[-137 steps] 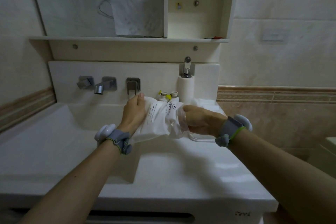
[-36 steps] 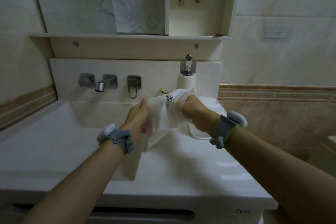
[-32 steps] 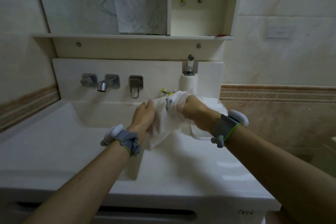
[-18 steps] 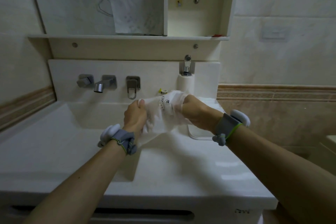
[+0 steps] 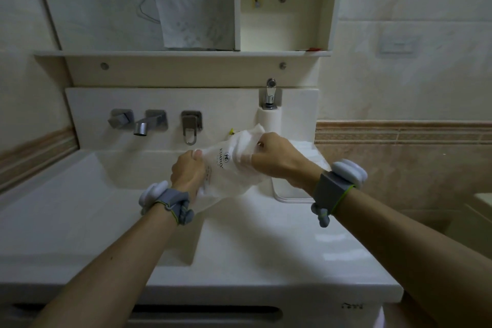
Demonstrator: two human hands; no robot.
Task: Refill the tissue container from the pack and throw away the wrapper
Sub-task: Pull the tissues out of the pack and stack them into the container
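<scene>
Now | tissue pack point(image 5: 231, 168) long axis slanting up-right | left hand point(image 5: 188, 172), right hand point(image 5: 277, 158) grip ends

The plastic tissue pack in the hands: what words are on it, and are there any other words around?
"KIMHO": on the clear plastic tissue pack, beside a round logo.
Smaller print near the left hand: too blurred to read.
Dark marks on the white cabinet front: unreadable.

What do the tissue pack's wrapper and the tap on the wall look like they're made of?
The wrapper looks like thin, see-through plastic film: it crumples where the left hand and right hand grip it, and white tissue shows through. The tap looks like brushed metal, grey with a dull sheen.
</scene>
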